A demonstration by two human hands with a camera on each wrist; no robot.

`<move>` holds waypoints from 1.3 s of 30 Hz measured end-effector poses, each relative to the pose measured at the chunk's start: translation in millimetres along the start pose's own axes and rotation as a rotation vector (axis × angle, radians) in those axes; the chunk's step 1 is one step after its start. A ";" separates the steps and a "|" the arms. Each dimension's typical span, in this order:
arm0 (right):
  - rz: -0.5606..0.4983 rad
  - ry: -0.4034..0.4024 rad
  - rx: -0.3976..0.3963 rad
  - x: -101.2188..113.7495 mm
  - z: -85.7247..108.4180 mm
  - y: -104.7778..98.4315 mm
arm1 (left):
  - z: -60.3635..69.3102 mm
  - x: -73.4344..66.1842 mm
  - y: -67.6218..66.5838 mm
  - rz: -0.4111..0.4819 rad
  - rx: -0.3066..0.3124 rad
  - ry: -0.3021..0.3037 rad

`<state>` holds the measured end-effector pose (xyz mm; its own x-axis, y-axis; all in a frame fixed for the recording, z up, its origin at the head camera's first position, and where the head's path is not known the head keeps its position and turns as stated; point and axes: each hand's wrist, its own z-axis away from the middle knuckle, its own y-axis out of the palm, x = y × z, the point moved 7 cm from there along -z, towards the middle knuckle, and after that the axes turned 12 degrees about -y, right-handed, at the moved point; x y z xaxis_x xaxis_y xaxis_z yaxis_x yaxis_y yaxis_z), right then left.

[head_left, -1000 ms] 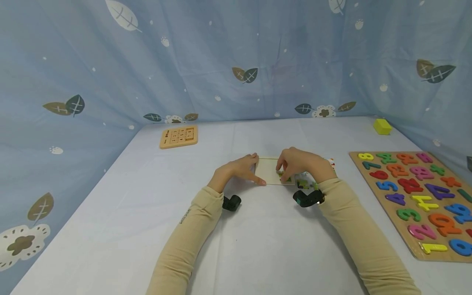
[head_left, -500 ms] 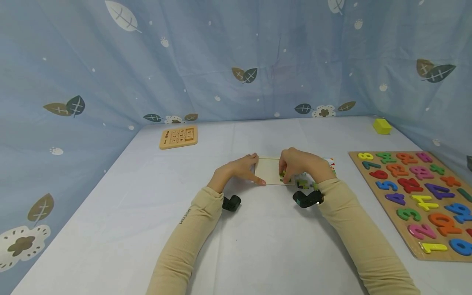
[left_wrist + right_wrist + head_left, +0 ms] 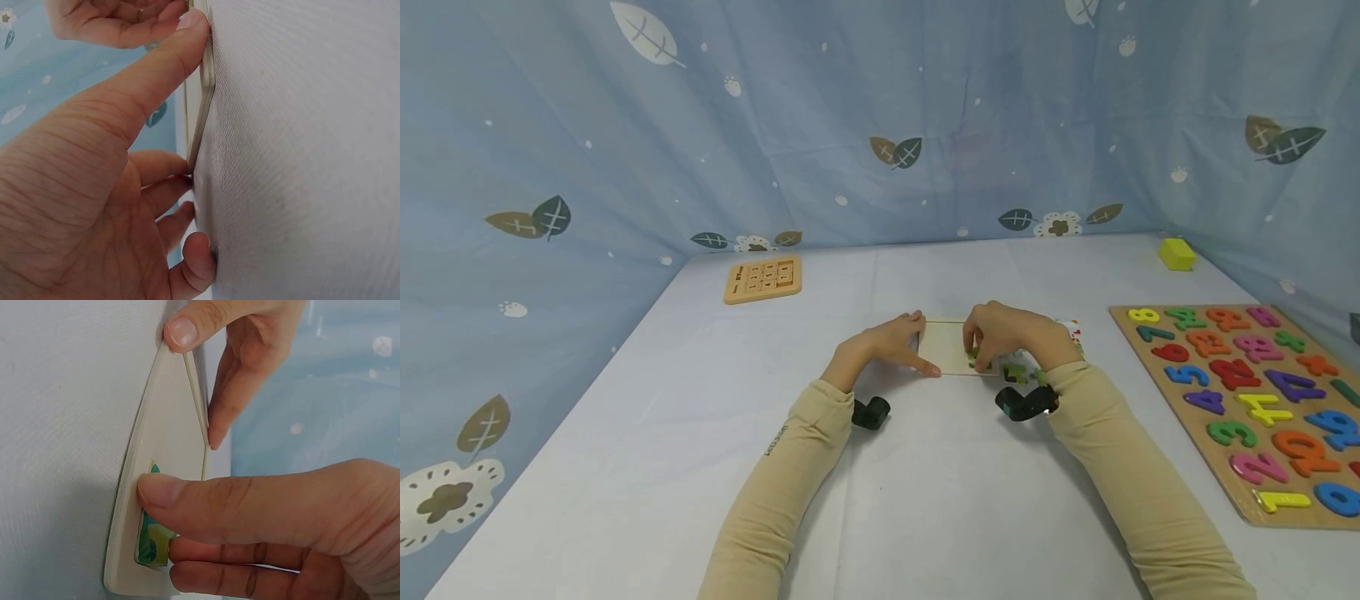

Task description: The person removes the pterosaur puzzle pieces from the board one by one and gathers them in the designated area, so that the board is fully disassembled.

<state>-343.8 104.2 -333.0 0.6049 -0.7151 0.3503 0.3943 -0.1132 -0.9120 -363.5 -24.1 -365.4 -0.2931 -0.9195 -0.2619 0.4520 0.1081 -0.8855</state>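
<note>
A pale wooden puzzle tray (image 3: 942, 350) lies flat on the white table in the head view. My left hand (image 3: 891, 342) holds it at its left end, thumb on the near edge and index finger at the far corner. Over the tray's right part, my right hand (image 3: 1003, 329) pinches a green puzzle piece (image 3: 155, 542). In the right wrist view that piece lies in the tray's near right corner, its upper part under the thumb. Several loose green pieces (image 3: 1015, 372) lie just right of the tray, partly hidden by the right wrist.
A wooden board with coloured numbers and letters (image 3: 1240, 387) lies at the right. A wooden number slide puzzle (image 3: 763, 279) is at the back left, a yellow-green block (image 3: 1177, 255) at the back right. Behind the right hand, a patterned card (image 3: 1077, 331) shows partly.
My right hand has shifted slightly right and then back left over the tray, its fingers staying at the green piece. The left hand stays where it was on the tray.
</note>
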 end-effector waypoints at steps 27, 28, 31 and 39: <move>-0.041 0.008 -0.003 -4.5 0.3 1.5 | 0.5 -1.1 -0.7 0.009 0.001 0.001; -0.040 0.010 -0.002 -4.3 0.7 1.4 | 0.5 -1.8 -0.7 0.011 0.002 0.003; -0.034 0.011 -0.003 -3.7 1.1 1.1 | 0.6 -2.3 -0.5 0.020 0.003 0.007; -0.046 -0.002 -0.018 -0.5 0.7 0.3 | 2.8 -0.3 -1.3 0.019 0.006 -0.015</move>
<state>-343.5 105.1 -333.3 0.5880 -0.7073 0.3924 0.4090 -0.1586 -0.8986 -361.7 -25.1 -363.1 -0.2717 -0.9230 -0.2724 0.4625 0.1230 -0.8781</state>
